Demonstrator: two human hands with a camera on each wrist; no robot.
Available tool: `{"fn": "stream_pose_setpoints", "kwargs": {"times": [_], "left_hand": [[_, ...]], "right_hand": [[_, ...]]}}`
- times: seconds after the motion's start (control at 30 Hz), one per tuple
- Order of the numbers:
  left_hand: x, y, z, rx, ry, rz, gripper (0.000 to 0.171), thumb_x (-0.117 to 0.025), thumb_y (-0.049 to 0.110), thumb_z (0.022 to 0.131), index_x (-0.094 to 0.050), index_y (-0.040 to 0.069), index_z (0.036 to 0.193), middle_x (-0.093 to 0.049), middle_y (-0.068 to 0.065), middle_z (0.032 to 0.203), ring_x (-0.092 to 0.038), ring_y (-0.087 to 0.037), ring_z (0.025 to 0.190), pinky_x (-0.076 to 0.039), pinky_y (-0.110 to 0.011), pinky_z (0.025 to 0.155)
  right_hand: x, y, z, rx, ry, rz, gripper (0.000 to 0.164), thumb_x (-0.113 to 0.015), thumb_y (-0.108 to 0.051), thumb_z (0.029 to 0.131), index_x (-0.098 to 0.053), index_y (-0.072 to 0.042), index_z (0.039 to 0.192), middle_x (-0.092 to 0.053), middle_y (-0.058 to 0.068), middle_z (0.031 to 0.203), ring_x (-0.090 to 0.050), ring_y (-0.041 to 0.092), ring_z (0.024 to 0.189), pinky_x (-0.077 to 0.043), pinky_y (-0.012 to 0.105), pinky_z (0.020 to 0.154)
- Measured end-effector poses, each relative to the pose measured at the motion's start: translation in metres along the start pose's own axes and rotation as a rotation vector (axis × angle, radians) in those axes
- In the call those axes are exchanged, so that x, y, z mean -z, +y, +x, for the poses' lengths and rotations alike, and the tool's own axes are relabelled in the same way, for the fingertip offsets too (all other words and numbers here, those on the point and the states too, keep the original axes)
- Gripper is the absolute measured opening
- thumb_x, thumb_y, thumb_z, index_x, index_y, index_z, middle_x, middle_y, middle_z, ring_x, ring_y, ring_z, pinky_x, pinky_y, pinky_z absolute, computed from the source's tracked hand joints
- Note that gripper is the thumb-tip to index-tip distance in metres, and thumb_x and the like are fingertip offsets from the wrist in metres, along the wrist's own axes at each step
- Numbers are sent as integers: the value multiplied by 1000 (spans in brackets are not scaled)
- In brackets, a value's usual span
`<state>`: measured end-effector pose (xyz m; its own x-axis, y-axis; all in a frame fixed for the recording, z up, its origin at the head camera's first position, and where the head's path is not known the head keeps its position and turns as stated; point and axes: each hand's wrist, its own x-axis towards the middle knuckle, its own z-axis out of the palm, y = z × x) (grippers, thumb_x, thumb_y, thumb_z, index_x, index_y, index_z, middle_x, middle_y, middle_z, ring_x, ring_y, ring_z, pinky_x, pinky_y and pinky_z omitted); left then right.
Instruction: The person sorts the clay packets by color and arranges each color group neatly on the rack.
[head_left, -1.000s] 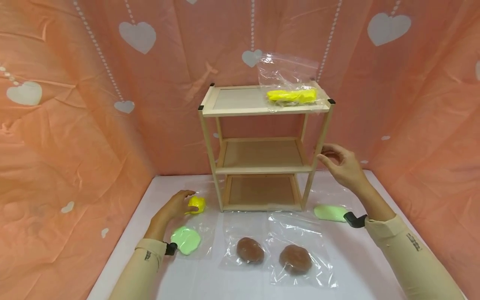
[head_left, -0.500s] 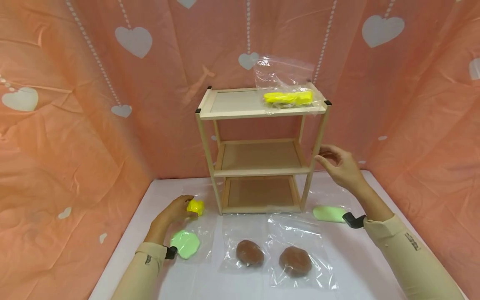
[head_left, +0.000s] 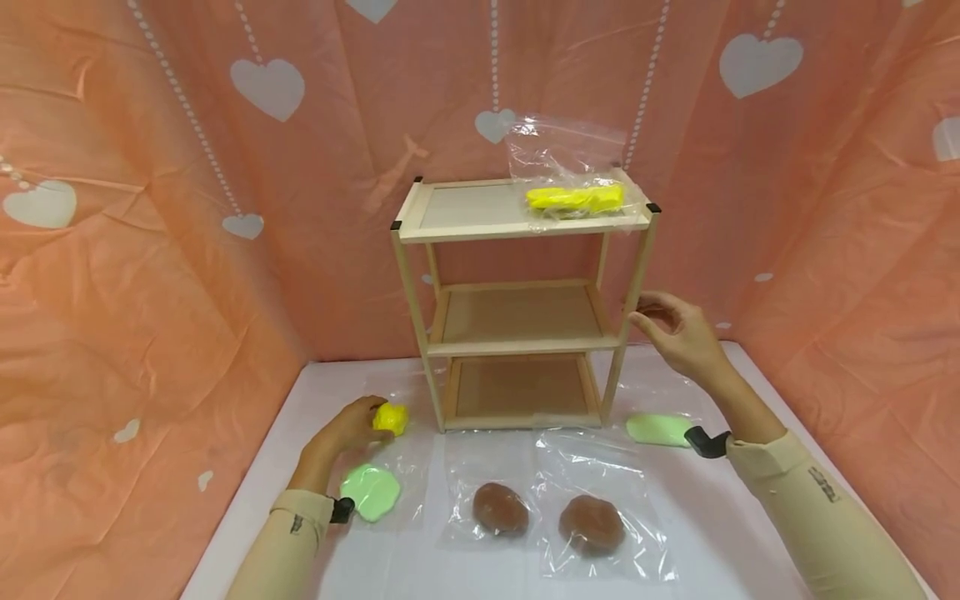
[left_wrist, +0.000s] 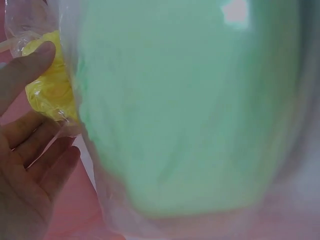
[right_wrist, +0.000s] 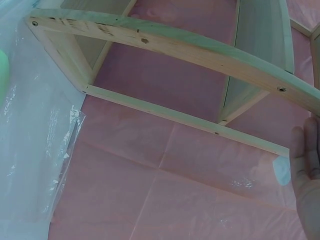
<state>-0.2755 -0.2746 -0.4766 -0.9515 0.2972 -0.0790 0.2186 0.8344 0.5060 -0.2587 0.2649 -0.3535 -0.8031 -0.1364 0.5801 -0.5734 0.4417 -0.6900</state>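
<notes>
At the left of the head view, my left hand (head_left: pixel 351 425) holds a bagged yellow dough-like lump (head_left: pixel 393 418) by its side. In the left wrist view the thumb presses the lump from above and the other fingers lie below it. My right hand (head_left: pixel 684 340) grips the right front post of a small three-tier wooden shelf (head_left: pixel 525 343), thumb in front and the other fingers partly hidden behind the post. A flattened light green lump (head_left: pixel 371 492) in clear plastic lies below my left hand.
Two brown lumps, one left (head_left: pixel 500 508) and one right (head_left: pixel 592 525), lie bagged before the shelf. Another bagged green lump (head_left: pixel 658 429) is under my right forearm. A yellow lump (head_left: pixel 576 198) in a bag sits on the top tier. Pink cloth (head_left: pixel 360 208) hangs behind.
The fingers of my left hand have drawn in closer around the yellow lump. The right hand keeps its place on the post. The head view has shifted slightly.
</notes>
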Motion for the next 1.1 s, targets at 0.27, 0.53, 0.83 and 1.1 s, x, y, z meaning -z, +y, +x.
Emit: {"fn": "stream_pose_setpoints", "kwargs": {"times": [0.27, 0.53, 0.83, 1.1], "left_hand": [[-5, -2, -2, 27, 17, -13, 69, -86, 20, 92, -55, -16, 141, -64, -33, 136, -62, -48, 125, -46, -62, 112], [-4, -5, -9, 42, 68, -22, 66, -85, 20, 93, -56, -14, 142, -62, -32, 139, -59, -50, 127, -45, -64, 113], [8, 0, -16, -1, 145, -41, 69, -82, 19, 97, -49, -13, 149, -55, -35, 147, -51, -54, 138, -39, -66, 118], [13, 1, -16, -15, 204, -41, 70, -83, 14, 95, -48, -14, 149, -54, -37, 147, -49, -56, 139, -37, -67, 118]], "right_hand": [[1, 1, -2, 2, 6, -15, 29, -72, 4, 100, -69, 11, 128, -73, 29, 116, -62, -12, 102, -48, 7, 91], [-1, 3, -3, -1, -4, -3, 29, -72, 4, 100, -68, 11, 129, -72, 29, 117, -62, -12, 102, -48, 6, 91], [1, 1, -1, 10, -7, 11, 29, -70, 5, 101, -68, 12, 129, -72, 30, 116, -63, -11, 103, -48, 6, 91], [0, 1, 1, 12, -8, 8, 29, -71, 5, 101, -68, 12, 129, -72, 29, 116, -62, -12, 103, -48, 5, 90]]}}
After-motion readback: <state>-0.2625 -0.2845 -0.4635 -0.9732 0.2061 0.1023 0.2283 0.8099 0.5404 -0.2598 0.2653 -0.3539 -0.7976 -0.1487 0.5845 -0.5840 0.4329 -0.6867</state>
